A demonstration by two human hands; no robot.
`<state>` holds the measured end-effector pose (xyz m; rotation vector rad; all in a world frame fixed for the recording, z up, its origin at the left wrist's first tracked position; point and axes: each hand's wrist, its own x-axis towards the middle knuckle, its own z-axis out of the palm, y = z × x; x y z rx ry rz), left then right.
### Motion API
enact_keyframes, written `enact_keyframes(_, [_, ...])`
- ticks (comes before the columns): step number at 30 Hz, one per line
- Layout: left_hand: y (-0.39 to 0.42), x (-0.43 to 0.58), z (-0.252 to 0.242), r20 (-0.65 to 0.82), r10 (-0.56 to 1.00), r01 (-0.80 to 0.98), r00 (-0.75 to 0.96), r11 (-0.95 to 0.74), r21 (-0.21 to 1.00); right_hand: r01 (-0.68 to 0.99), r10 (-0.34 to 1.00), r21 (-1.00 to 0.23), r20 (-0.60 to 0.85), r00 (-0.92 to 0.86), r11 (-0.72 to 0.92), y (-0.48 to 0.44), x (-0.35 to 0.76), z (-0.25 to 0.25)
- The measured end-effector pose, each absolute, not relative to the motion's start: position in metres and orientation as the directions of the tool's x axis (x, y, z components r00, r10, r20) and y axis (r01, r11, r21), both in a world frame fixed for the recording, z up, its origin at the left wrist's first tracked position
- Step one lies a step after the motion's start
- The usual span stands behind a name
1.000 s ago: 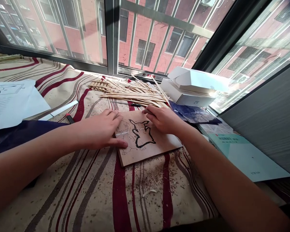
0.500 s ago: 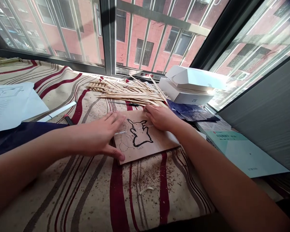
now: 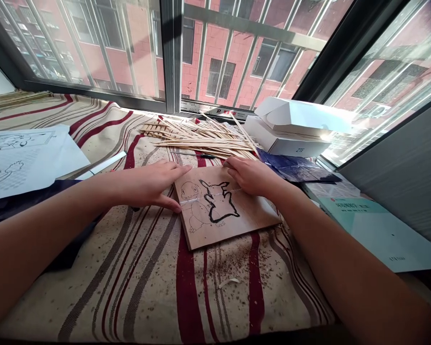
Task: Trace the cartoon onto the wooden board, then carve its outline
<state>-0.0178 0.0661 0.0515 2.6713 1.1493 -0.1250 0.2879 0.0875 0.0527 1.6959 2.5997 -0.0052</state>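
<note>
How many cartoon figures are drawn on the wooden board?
2. A thick black-outlined figure sits right of centre on the wooden board; a thin-line figure sits to its left. The left hand and right hand could hide more.

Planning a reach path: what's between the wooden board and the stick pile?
Head view: only striped cloth and a dark pen lying on it separate the wooden board from the sticks.

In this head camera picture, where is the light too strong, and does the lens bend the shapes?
In the head view, sunlight makes glare on the white ZTE box and washes out the right window pane; the wide lens makes the window bars lean and stretches the left forearm and right forearm.
</note>
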Motion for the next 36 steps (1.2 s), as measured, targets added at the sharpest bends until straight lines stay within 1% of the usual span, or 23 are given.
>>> enact_keyframes(3, [0.066, -0.016, 0.054, -0.200, 0.711, 0.738, 0.674, -0.656, 0.157, 0.938, 0.937, 0.021, -0.056, -0.345, 0.346, 0.071, 0.296, 0.073])
enact_keyframes(4, [0.067, -0.016, 0.055, -0.208, 0.709, 0.739, 0.673, -0.658, 0.148, 0.944, 0.939, 0.004, -0.103, -0.329, 0.331, 0.061, 0.300, 0.080])
enact_keyframes(5, [0.067, -0.015, 0.055, -0.211, 0.706, 0.736, 0.676, -0.662, 0.140, 0.940, 0.925, -0.048, -0.168, -0.340, 0.337, 0.049, 0.304, 0.084])
enact_keyframes(7, [0.067, -0.015, 0.056, -0.205, 0.697, 0.725, 0.687, -0.676, 0.130, 0.859, 0.832, -0.235, -0.233, -0.504, 0.455, 0.022, 0.311, 0.087])
enact_keyframes(8, [0.068, -0.015, 0.056, -0.198, 0.695, 0.721, 0.692, -0.680, 0.131, 0.818, 0.785, -0.302, -0.255, -0.565, 0.491, 0.010, 0.316, 0.085])
enact_keyframes(9, [0.068, -0.015, 0.056, -0.190, 0.693, 0.718, 0.695, -0.683, 0.134, 0.796, 0.758, -0.315, -0.263, -0.597, 0.517, 0.000, 0.320, 0.081])
enact_keyframes(12, [0.068, -0.018, 0.059, -0.179, 0.691, 0.714, 0.700, -0.684, 0.151, 0.811, 0.798, -0.224, -0.169, -0.578, 0.540, -0.010, 0.333, 0.068])
enact_keyframes(14, [0.069, -0.019, 0.064, -0.185, 0.709, 0.733, 0.681, -0.660, 0.167, 0.798, 0.788, -0.204, -0.151, -0.597, 0.566, -0.004, 0.339, 0.064])
enact_keyframes(16, [0.069, -0.020, 0.071, -0.206, 0.751, 0.779, 0.627, -0.606, 0.161, 0.783, 0.773, -0.176, -0.136, -0.619, 0.596, 0.006, 0.341, 0.064])
enact_keyframes(18, [0.069, -0.020, 0.078, -0.239, 0.801, 0.835, 0.549, -0.534, 0.132, 0.797, 0.788, -0.089, -0.117, -0.605, 0.598, 0.017, 0.340, 0.066])
enact_keyframes(20, [0.068, -0.018, 0.086, -0.284, 0.824, 0.871, 0.489, -0.476, 0.118, 0.835, 0.834, 0.036, -0.086, -0.545, 0.549, 0.029, 0.334, 0.065])
enact_keyframes(21, [0.067, -0.017, 0.089, -0.322, 0.819, 0.880, 0.475, -0.454, 0.142, 0.862, 0.866, 0.084, -0.067, -0.496, 0.500, 0.035, 0.330, 0.064])
enact_keyframes(23, [0.064, -0.016, 0.094, -0.437, 0.754, 0.872, 0.490, -0.414, 0.263, 0.915, 0.922, 0.121, -0.027, -0.385, 0.386, 0.047, 0.321, 0.061])
enact_keyframes(25, [0.062, -0.018, 0.096, -0.532, 0.626, 0.820, 0.570, -0.389, 0.421, 0.945, 0.951, 0.110, -0.011, -0.309, 0.308, 0.054, 0.313, 0.059])
enact_keyframes(26, [0.063, -0.020, 0.095, -0.539, 0.571, 0.784, 0.619, -0.404, 0.472, 0.951, 0.955, 0.095, -0.014, -0.295, 0.295, 0.054, 0.309, 0.059])
enact_keyframes(27, [0.064, -0.022, 0.093, -0.508, 0.549, 0.747, 0.664, -0.452, 0.488, 0.952, 0.955, 0.070, -0.021, -0.297, 0.298, 0.052, 0.307, 0.060])
enact_keyframes(28, [0.067, -0.025, 0.090, -0.439, 0.564, 0.714, 0.699, -0.526, 0.462, 0.950, 0.950, 0.030, -0.028, -0.310, 0.311, 0.046, 0.306, 0.061])
enact_keyframes(30, [0.077, -0.031, 0.080, -0.244, 0.636, 0.680, 0.732, -0.665, 0.308, 0.929, 0.930, -0.089, -0.052, -0.364, 0.358, 0.030, 0.305, 0.065])
enact_keyframes(31, [0.082, -0.034, 0.075, -0.160, 0.662, 0.680, 0.732, -0.697, 0.228, 0.909, 0.912, -0.140, -0.074, -0.404, 0.391, 0.020, 0.305, 0.068])
enact_keyframes(32, [0.087, -0.036, 0.069, -0.140, 0.671, 0.685, 0.728, -0.703, 0.192, 0.886, 0.884, -0.167, -0.114, -0.454, 0.433, 0.011, 0.305, 0.070])
enact_keyframes(33, [0.092, -0.039, 0.064, -0.154, 0.679, 0.696, 0.718, -0.694, 0.186, 0.866, 0.855, -0.165, -0.153, -0.496, 0.473, 0.004, 0.304, 0.071])
enact_keyframes(36, [0.102, -0.042, 0.056, -0.196, 0.670, 0.698, 0.716, -0.680, 0.223, 0.824, 0.794, -0.099, -0.226, -0.564, 0.557, -0.001, 0.304, 0.072])
